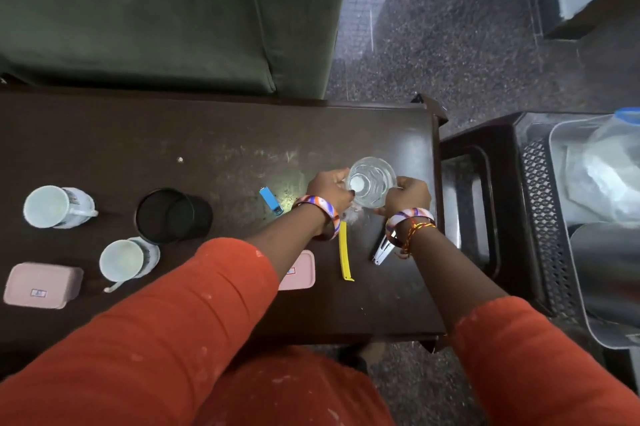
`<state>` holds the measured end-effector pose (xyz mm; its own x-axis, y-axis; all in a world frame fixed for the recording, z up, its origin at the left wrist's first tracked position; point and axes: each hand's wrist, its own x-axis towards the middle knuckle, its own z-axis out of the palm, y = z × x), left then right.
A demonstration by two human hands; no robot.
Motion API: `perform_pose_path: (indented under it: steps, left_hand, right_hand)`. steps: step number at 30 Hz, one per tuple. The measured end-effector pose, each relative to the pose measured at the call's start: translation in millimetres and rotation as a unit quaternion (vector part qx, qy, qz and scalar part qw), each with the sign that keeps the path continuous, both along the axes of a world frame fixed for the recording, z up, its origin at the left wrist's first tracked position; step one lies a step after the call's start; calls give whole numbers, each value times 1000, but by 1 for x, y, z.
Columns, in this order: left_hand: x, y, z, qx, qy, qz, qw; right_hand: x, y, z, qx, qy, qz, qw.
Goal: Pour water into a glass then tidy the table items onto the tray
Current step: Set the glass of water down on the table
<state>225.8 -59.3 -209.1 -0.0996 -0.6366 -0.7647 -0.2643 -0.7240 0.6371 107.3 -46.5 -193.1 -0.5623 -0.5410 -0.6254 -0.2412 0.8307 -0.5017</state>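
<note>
Left hand: my left hand (329, 188) is cupped against the left side of the glass (371, 182), fingers curled on its wall.
Right hand: my right hand (408, 195) grips the glass from the right, so both hands hold it between them.
Glass: clear and upright, near the right end of the desk (138, 134); I cannot tell whether its base touches the desk or how much water is in it.
Tray: a metal tray (568, 203) sits on a dark stool well to my right, off the desk, with a clear plastic bottle (609, 165) with a blue cap lying in it.
Near the glass: a blue lighter (271, 201) lies just left of my left wrist; a yellow strip (344, 252) lies between my forearms; a metal clip (382, 250) lies partly under my right wrist.
Pink lid: a flat pink lid (301, 269) is partly hidden under my left forearm.
Left end of the desk: two white mugs (59, 206) (126, 259), a black round cup (173, 216) between and behind them, and a pink box (43, 285) at the near corner.
Wrists: a striped bangle (320, 214) on each, plus a red thread on the right.
Sleeves: orange (173, 321).
</note>
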Motion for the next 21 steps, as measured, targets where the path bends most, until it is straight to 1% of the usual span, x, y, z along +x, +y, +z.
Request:
perform_pose_path:
  steps: [3,6,10,14,17,21]
  left_hand:
    - [12,7,10,-10,5,41,999]
    - [30,16,26,-24,8,112,993]
    - [67,31,43,-41,-2,181,983]
    - [108,43,53,-54,-36,220,973]
    - [135,52,50,-55,-67,245,966]
    - [158,65,42,-38,-88,255,962]
  right_hand:
    - [14,0,15,-10,13,50,999]
    - [35,-2,29,-25,26,114,993]
    - [70,-5,39,-43,10,200,979]
    - [110,-5,45,-39,-16,262,964]
    - [136,-3,42,-28,-38,289,956]
    - [160,2,32,-12,-62,311,948]
